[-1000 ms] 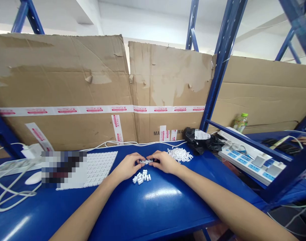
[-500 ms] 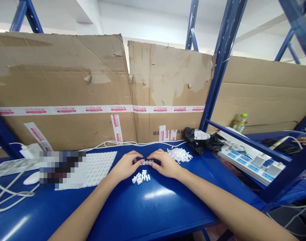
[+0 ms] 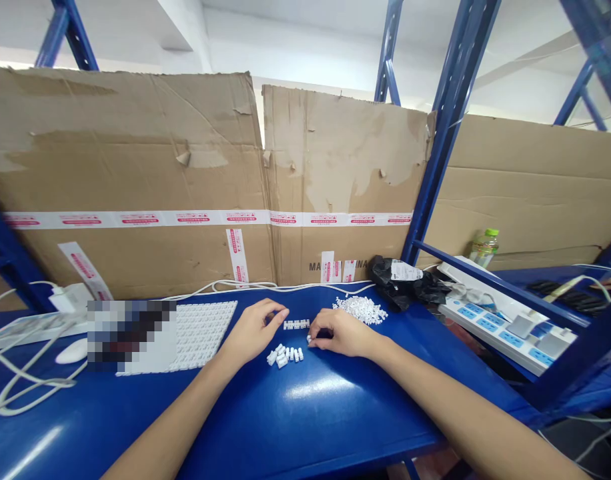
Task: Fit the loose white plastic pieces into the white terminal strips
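Note:
A short row of small white plastic connector pieces (image 3: 296, 325) lies on the blue tabletop between my hands. My left hand (image 3: 255, 328) is beside the row's left end, its fingers curved and loosely apart, with no object visible in them. At the right end, my right hand (image 3: 343, 331) pinches a small white plastic piece (image 3: 309, 339) between thumb and fingertips; most of that piece is hidden. Nearer to me lies a loose cluster of white connector pieces (image 3: 282, 355). A heap of tiny white parts (image 3: 361, 309) sits just behind my right hand.
A white sheet of rowed pieces (image 3: 205, 333) lies left, partly pixelated, near a white mouse (image 3: 71, 351) and cables (image 3: 30, 385). A black plastic bag (image 3: 410, 283) and a power strip (image 3: 495, 325) are right. Cardboard (image 3: 150, 173) and a blue post (image 3: 448, 113) stand behind.
My right hand has drawn back from the row and now pinches a small piece at its right end. My left hand has moved slightly off the row, leaving more of it visible.

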Tool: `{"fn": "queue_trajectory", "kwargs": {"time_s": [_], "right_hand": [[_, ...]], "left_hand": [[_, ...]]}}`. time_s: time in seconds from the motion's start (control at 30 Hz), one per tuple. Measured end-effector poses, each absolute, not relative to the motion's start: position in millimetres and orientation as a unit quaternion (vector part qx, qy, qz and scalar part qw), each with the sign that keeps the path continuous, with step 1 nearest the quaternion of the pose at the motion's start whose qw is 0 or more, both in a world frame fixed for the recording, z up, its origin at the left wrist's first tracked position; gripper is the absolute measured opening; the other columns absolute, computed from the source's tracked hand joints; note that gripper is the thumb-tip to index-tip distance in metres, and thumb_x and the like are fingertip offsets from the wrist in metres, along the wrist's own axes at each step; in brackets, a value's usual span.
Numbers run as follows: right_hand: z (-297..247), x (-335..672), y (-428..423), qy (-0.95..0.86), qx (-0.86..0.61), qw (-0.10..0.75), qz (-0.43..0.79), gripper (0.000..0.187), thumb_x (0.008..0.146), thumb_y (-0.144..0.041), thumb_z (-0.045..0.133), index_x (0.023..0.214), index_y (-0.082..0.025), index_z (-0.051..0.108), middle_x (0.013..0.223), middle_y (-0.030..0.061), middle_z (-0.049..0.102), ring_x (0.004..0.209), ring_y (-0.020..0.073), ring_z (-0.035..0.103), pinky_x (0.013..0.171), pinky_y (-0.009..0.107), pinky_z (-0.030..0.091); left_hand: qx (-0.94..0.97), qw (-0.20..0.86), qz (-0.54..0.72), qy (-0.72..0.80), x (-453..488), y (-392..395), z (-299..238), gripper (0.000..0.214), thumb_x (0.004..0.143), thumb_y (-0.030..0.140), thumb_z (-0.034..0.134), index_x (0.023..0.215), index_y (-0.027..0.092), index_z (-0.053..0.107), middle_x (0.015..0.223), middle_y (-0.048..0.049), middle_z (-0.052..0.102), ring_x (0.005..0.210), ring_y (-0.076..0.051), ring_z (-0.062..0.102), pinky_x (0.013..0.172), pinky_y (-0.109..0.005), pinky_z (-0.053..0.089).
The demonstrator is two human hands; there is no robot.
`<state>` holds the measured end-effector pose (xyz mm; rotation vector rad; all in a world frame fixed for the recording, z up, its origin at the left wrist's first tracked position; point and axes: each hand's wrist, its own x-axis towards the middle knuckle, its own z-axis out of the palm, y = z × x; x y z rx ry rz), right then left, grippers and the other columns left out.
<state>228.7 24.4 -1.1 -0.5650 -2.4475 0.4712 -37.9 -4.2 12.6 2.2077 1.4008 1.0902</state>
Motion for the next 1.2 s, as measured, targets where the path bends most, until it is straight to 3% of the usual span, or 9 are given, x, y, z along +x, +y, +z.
{"fn": "queue_trajectory", "kwargs": {"time_s": [0.2, 0.37, 0.57, 0.83, 1.2], "right_hand": [[4, 222, 14, -0.864, -0.242, 0.383, 0.22, 0.02, 0.1, -0.035, 0.072, 0.116, -0.024, 0.077, 0.098, 0.0038, 0.074, 0.077, 0.0155, 0.069, 0.071, 0.028, 0.056], [5, 217, 10, -0.855, -0.196, 0.436, 0.2, 0.019, 0.102, -0.038, 0.07, 0.112, -0.025, 0.079, 0.1, 0.0049, 0.07, 0.08, 0.0156, 0.066, 0.073, 0.029, 0.056], [4, 222, 13, -0.87, -0.174, 0.42, 0.189, 0.023, 0.1, -0.038, 0.073, 0.119, -0.025, 0.077, 0.104, 0.0065, 0.071, 0.083, 0.0176, 0.068, 0.075, 0.031, 0.058], [7, 222, 13, -0.866, -0.184, 0.425, 0.188, 0.017, 0.099, -0.037, 0.074, 0.106, -0.022, 0.079, 0.098, 0.0061, 0.075, 0.079, 0.0172, 0.071, 0.074, 0.03, 0.059], [16, 231, 12, -0.866, -0.213, 0.408, 0.194, 0.014, 0.097, -0.031, 0.074, 0.105, -0.021, 0.074, 0.095, 0.004, 0.077, 0.078, 0.0164, 0.075, 0.076, 0.029, 0.062]], "left_hand": [[0.702, 0.425, 0.398, 0.411, -24, -14, 12, 0.034, 0.095, 0.048, 0.072, 0.118, 0.023, 0.077, 0.115, -0.0084, 0.082, 0.105, -0.028, 0.076, 0.092, -0.039, 0.059], [0.623, 0.545, 0.415, 0.377, -15, -20, 13, 0.044, 0.086, 0.043, 0.085, 0.121, 0.019, 0.076, 0.119, -0.0124, 0.082, 0.107, -0.028, 0.078, 0.1, -0.043, 0.059], [0.602, 0.567, 0.419, 0.374, -14, -22, 12, 0.04, 0.088, 0.045, 0.084, 0.117, 0.018, 0.078, 0.12, -0.0131, 0.081, 0.108, -0.028, 0.078, 0.105, -0.044, 0.057], [0.62, 0.564, 0.399, 0.372, -14, -21, 12, 0.041, 0.086, 0.043, 0.086, 0.117, 0.017, 0.079, 0.113, -0.0132, 0.084, 0.109, -0.029, 0.077, 0.105, -0.044, 0.056], [0.593, 0.556, 0.422, 0.403, -23, -18, 14, 0.044, 0.081, 0.044, 0.09, 0.114, 0.016, 0.08, 0.109, -0.013, 0.084, 0.105, -0.028, 0.078, 0.104, -0.044, 0.056]]}}
